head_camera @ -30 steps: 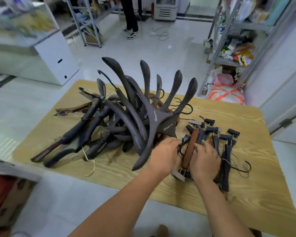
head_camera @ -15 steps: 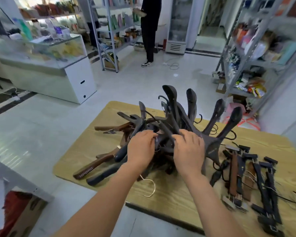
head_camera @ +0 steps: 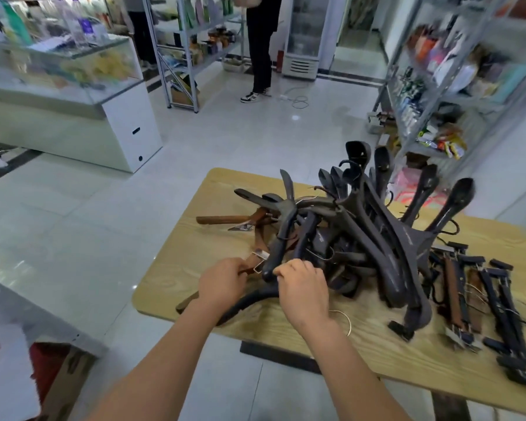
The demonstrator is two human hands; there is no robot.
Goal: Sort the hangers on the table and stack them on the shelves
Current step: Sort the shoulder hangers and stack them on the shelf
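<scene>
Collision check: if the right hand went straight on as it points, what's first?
Probably the dark hanger, its rounded end at the fingertips of the right hand; may already touch, depth unclear.

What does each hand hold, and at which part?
Left hand: brown clip hanger, near its metal clip. Right hand: dark hanger, at one arm's end.

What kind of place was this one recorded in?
Most likely a small shop: metal shelves stocked with packaged goods, a glass display counter, and a glass-door fridge at the back.
</scene>
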